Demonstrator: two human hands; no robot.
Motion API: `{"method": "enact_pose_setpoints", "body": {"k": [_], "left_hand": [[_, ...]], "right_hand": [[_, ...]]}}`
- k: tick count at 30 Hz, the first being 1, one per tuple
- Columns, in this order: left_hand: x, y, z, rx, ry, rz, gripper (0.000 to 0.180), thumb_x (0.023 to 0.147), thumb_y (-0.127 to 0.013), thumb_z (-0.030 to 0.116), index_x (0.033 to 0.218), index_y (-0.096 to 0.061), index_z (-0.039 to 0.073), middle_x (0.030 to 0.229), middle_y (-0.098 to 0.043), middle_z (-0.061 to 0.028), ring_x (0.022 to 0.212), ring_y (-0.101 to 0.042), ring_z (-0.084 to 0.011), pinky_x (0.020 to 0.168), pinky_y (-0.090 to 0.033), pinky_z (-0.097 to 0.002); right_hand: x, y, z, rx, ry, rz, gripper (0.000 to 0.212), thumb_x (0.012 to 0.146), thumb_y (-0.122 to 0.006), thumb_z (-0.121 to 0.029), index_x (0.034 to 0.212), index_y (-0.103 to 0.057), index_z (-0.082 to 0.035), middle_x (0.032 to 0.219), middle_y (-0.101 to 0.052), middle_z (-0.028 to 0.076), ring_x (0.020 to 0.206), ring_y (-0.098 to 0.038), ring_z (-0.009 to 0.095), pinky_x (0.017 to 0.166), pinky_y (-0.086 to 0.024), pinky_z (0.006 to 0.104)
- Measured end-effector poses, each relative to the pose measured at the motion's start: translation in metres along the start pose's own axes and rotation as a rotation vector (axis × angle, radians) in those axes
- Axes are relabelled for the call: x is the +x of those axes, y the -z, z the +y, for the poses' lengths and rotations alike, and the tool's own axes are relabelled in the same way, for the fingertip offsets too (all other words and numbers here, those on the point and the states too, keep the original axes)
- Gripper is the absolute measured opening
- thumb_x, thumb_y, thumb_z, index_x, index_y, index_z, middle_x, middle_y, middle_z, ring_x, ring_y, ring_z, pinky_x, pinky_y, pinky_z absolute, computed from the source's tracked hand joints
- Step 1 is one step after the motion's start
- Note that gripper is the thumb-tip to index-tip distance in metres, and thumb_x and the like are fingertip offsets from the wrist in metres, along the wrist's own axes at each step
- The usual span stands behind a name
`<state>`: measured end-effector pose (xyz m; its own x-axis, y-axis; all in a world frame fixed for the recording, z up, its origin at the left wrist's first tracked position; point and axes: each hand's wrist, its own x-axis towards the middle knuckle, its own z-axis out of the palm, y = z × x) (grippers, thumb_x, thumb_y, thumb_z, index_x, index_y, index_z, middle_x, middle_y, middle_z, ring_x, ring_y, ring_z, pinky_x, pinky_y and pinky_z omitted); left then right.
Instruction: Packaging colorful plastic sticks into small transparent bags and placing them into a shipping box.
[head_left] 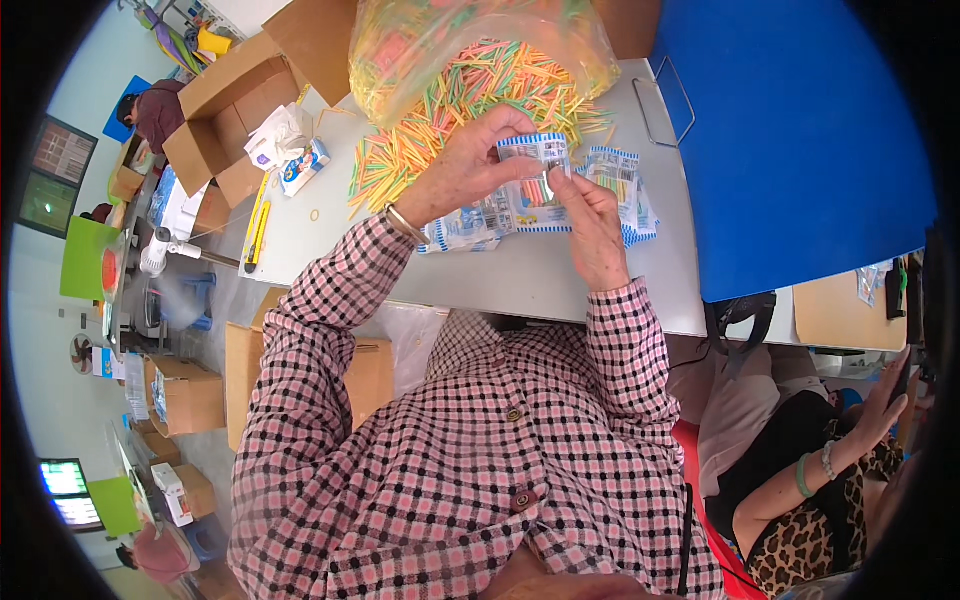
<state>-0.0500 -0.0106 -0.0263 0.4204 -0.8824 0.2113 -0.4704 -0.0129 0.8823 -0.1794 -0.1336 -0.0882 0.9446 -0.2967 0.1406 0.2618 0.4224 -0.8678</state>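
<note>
Both hands meet over the white table, at a small clear packet (545, 148) with blue-and-white striped edges. Several short coloured sticks show inside it. My left hand (465, 165) pinches its upper left part between thumb and fingers. On its right side, my right hand (597, 232) grips the packet with thumb and forefinger. Similar packets lie flat beneath and beside the hands, one group (465, 228) to the left and another packet (622, 175) to the right. Just beyond the hands spreads a heap of yellow, pink, orange and green sticks (385, 165), partly covered by a large clear bag (400, 70).
On the table's left are a yellow cutter knife (257, 235), a tissue pack (303, 168) and an open cardboard box (225, 120). A blue panel (800, 150) borders the right, beside a metal wire handle (665, 100). Another person's arm (845, 455) shows at lower right.
</note>
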Motion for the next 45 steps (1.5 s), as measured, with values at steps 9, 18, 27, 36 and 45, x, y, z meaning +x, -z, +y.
{"method": "enact_pose_setpoints", "body": {"k": [9, 18, 27, 36, 45], "left_hand": [[0.003, 0.013, 0.004, 0.153, 0.023, -0.109, 0.035, 0.081, -0.066, 0.010, 0.108, -0.046, 0.004, 0.098, -0.054, -0.0022, 0.091, -0.053, -0.0096, 0.076, -0.046, -0.0249], [0.004, 0.005, 0.017, -0.222, 0.132, -0.117, 0.035, 0.081, -0.065, 0.008, 0.111, -0.046, 0.006, 0.102, -0.057, -0.0015, 0.090, -0.053, -0.0079, 0.079, -0.045, -0.0228], [0.003, -0.013, 0.019, -0.174, 0.177, -0.027, 0.034, 0.082, -0.063, 0.011, 0.112, -0.048, 0.005, 0.097, -0.055, 0.0000, 0.086, -0.051, -0.0056, 0.075, -0.043, -0.0210], [0.012, -0.017, 0.010, -0.157, 0.178, -0.049, 0.030, 0.083, -0.060, 0.009, 0.110, -0.048, 0.004, 0.090, -0.056, 0.0005, 0.081, -0.052, -0.0055, 0.073, -0.043, -0.0210], [0.051, -0.048, -0.028, -0.077, 0.146, -0.055, 0.032, 0.081, -0.064, 0.011, 0.108, -0.050, 0.002, 0.087, -0.055, -0.0022, 0.079, -0.052, -0.0081, 0.070, -0.044, -0.0238]], "right_hand": [[-0.001, -0.011, -0.005, 0.000, 0.009, 0.031, 0.028, 0.094, -0.049, -0.025, 0.106, -0.061, -0.003, 0.095, -0.062, -0.001, 0.086, -0.053, 0.002, 0.076, -0.042, 0.0185], [0.000, -0.003, -0.007, -0.093, 0.075, 0.046, 0.023, 0.093, -0.050, -0.020, 0.103, -0.061, -0.002, 0.091, -0.062, -0.001, 0.079, -0.053, 0.002, 0.072, -0.043, 0.0196], [-0.004, -0.006, -0.010, -0.011, 0.144, 0.112, 0.017, 0.092, -0.052, -0.017, 0.092, -0.061, -0.002, 0.083, -0.061, -0.003, 0.072, -0.050, 0.001, 0.064, -0.041, 0.0173], [-0.007, 0.039, -0.018, -0.484, 0.460, 0.329, 0.024, 0.093, -0.051, -0.020, 0.096, -0.060, 0.002, 0.087, -0.060, 0.000, 0.074, -0.050, 0.005, 0.065, -0.040, 0.0201], [-0.004, 0.093, -0.008, -1.022, 0.306, 0.632, 0.039, 0.091, -0.050, -0.032, 0.075, -0.051, 0.004, 0.063, -0.049, 0.018, 0.060, -0.049, 0.030, 0.057, -0.039, 0.0383]]}}
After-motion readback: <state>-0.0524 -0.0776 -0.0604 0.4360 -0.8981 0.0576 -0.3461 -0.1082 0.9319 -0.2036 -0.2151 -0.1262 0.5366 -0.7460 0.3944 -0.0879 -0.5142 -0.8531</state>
